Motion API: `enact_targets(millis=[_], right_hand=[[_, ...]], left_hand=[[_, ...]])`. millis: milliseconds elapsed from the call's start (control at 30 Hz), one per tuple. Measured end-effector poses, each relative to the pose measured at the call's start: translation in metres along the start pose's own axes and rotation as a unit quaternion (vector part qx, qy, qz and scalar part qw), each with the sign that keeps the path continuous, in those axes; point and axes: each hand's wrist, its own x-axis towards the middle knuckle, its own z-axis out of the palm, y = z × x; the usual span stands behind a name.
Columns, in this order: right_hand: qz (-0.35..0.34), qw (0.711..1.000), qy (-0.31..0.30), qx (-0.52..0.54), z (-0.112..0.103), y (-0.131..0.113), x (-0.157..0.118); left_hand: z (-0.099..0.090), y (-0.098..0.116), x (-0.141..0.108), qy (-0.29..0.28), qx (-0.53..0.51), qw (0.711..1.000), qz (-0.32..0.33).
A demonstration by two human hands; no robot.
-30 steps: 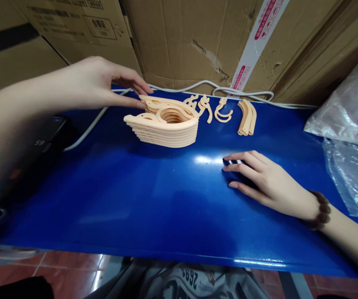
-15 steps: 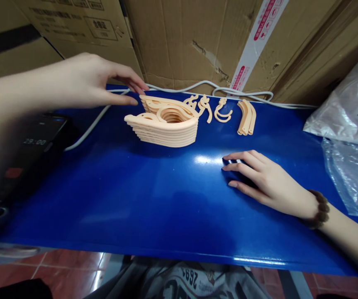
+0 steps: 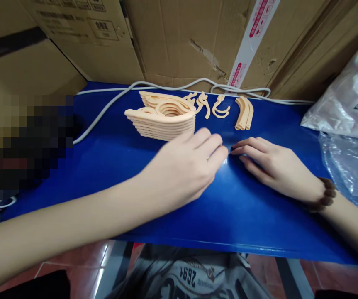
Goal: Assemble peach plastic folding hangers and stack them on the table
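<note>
My left hand (image 3: 193, 164) is over the middle of the blue table, back upward, with fingers curled together. Its fingertips and anything inside them are hidden. It covers the near corner of a stack of cream plastic pieces (image 3: 160, 124) with rounded openings. To the right, my right hand (image 3: 266, 160) is by the table surface, fingers slightly bent and apart, with nothing seen in it. Behind the hands lie cream hooks (image 3: 220, 109), more small hooked pieces (image 3: 203, 104) beside the stack, and several curved cream arms (image 3: 244, 114).
A white cable (image 3: 104, 107) runs along the back of the blue table (image 3: 259, 224). Cardboard boxes (image 3: 179, 45) stand behind it. Clear plastic bags (image 3: 349, 104) are at the right. A pixelated dark patch covers the left end.
My left hand has swung from the far left end of the stack to the front right of it, its fingers now curled. My right hand has shifted slightly, its fingers closer together.
</note>
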Motion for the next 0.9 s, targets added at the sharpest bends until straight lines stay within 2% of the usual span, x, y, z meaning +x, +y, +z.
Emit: enact_targets(millis=[133,300,467,600,800,900], right_hand=[[0.029,0.998,-0.006,-0.050,-0.003,0.002,-0.004],[0.080,0.987,-0.011,-0.141,-0.004,-0.003,-0.005],[0.121,0.977,-0.052,-0.168,-0.007,-0.008,-0.003],[0.149,0.974,-0.076,-0.152,-0.012,-0.009,-0.001],[0.201,0.973,-0.073,-0.084,-0.019,-0.001,0.002],[0.241,0.964,-0.065,-0.090,-0.021,0.008,0.004]], left_hand=[[0.033,0.006,0.002,-0.041,-0.051,0.998,-0.012],[0.053,-0.001,0.005,-0.080,-0.095,0.991,-0.053],[0.062,-0.003,0.000,-0.051,-0.133,0.988,-0.058],[0.065,-0.008,-0.004,-0.056,-0.201,0.977,-0.045],[0.065,-0.009,-0.005,-0.065,-0.179,0.981,-0.030],[0.066,-0.009,-0.006,-0.061,-0.177,0.982,-0.022]])
